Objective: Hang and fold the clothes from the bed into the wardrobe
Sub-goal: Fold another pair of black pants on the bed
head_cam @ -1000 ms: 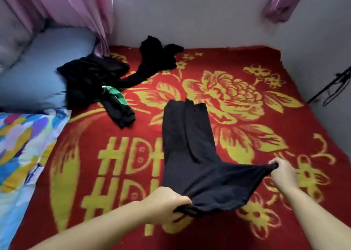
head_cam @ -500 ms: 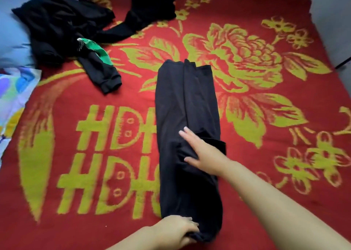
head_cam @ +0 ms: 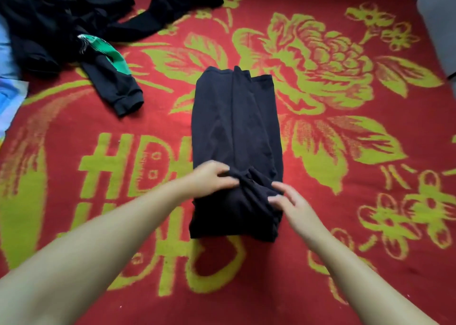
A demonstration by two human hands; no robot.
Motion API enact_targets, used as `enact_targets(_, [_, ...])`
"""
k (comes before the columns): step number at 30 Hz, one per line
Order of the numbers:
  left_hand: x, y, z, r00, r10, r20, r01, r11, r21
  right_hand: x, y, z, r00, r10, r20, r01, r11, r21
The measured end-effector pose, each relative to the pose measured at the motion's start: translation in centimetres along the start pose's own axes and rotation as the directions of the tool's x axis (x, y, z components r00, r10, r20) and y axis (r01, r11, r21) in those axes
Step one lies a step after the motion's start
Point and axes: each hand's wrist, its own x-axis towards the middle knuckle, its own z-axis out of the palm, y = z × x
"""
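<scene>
Black garment (head_cam: pixel 235 137) lies mid-blanket as a long narrow strip, its near end now doubled over into a thick fold; half a second ago it lay flat at full length. Our left hand (head_cam: pixel 212 179) pinches the fold's upper edge, while our right hand (head_cam: pixel 287 201) rests on it with fingers spread and loose. We judge folding well underway, the wardrobe step still ahead. The red flowered blanket (head_cam: pixel 345 263) is bare all around the strip; a heap of dark clothes (head_cam: pixel 61 21) sits far left, well apart
</scene>
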Motion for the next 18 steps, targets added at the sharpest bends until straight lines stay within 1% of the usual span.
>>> enact_targets(1, [2.1,0.0,-1.1,0.984,-0.001,-0.177,0.017,0.996,0.085,1.3,-0.9,0.0,0.985,-0.043,-0.167,0.038,0.999,-0.033])
enact_targets(2, [3.4,-0.1,-1.8,0.933,-0.007,-0.360,0.064,0.987,0.147,2.1,-1.9,0.5,0.949,-0.101,-0.298,0.078,0.993,-0.090])
enact_targets(3, [4.5,-0.1,-2.1,0.861,-0.018,-0.508,0.120,0.978,0.170,2.6,-2.8,1.4,0.905,-0.188,-0.382,0.137,0.978,-0.156])
enact_targets(4, [5.5,-0.6,-1.7,0.798,-0.031,-0.602,0.162,0.973,0.165,3.0,-3.4,2.8,0.859,-0.298,-0.416,0.206,0.946,-0.252])
enact_targets(5, [5.8,-1.1,-0.8,0.752,-0.062,-0.656,0.195,0.972,0.132,3.3,-3.6,4.4,0.831,-0.404,-0.382,0.255,0.888,-0.384])
enact_targets(6, [5.7,-1.7,0.7,0.727,-0.099,-0.679,0.230,0.967,0.105,3.4,-3.2,6.1,0.832,-0.471,-0.292,0.271,0.805,-0.527])
enact_targets(7, [5.0,-2.4,2.7,0.726,-0.113,-0.678,0.255,0.960,0.112,3.8,-1.9,7.6,0.851,-0.491,-0.184,0.270,0.711,-0.649])
enact_targets(8, [4.0,-3.4,5.1,0.750,-0.079,-0.657,0.256,0.950,0.178,4.4,-0.2,8.6,0.884,-0.459,-0.084,0.254,0.624,-0.739])
enact_targets(9, [2.8,-4.6,7.7,0.809,-0.027,-0.588,0.237,0.930,0.283,5.2,1.9,8.9,0.925,-0.378,-0.029,0.209,0.570,-0.795])
enact_targets(10, [1.7,-6.3,10.0,0.868,0.005,-0.497,0.221,0.892,0.394,6.0,3.9,8.6,0.954,-0.298,-0.029,0.148,0.554,-0.819])
enact_targets(11, [1.0,-8.2,11.8,0.904,-0.011,-0.428,0.225,0.863,0.453,7.0,5.9,8.3,0.974,-0.219,-0.048,0.085,0.556,-0.827])
enact_targets(12, [0.3,-9.5,12.8,0.919,-0.047,-0.391,0.242,0.851,0.467,7.1,7.0,7.6,0.985,-0.167,-0.043,0.054,0.532,-0.845])
enact_targets(13, [0.4,-10.7,13.3,0.921,-0.065,-0.384,0.258,0.841,0.476,7.5,8.1,7.1,0.989,-0.148,-0.021,0.059,0.510,-0.858])
enact_targets(15, [0.9,-11.8,12.9,0.926,-0.099,-0.364,0.283,0.820,0.497,8.2,8.7,6.5,0.989,-0.151,-0.001,0.071,0.475,-0.877])
enact_targets(16, [1.2,-11.7,12.4,0.932,-0.091,-0.351,0.275,0.807,0.522,8.4,8.1,6.4,0.990,-0.142,0.002,0.067,0.455,-0.888])
enact_targets(17, [0.8,-11.3,12.2,0.938,-0.049,-0.343,0.245,0.793,0.558,8.1,7.8,6.4,0.984,-0.177,0.006,0.080,0.415,-0.906])
enact_targets(18, [0.1,-10.8,11.9,0.952,0.004,-0.307,0.186,0.787,0.588,7.5,7.5,6.3,0.975,-0.221,0.034,0.120,0.390,-0.913])
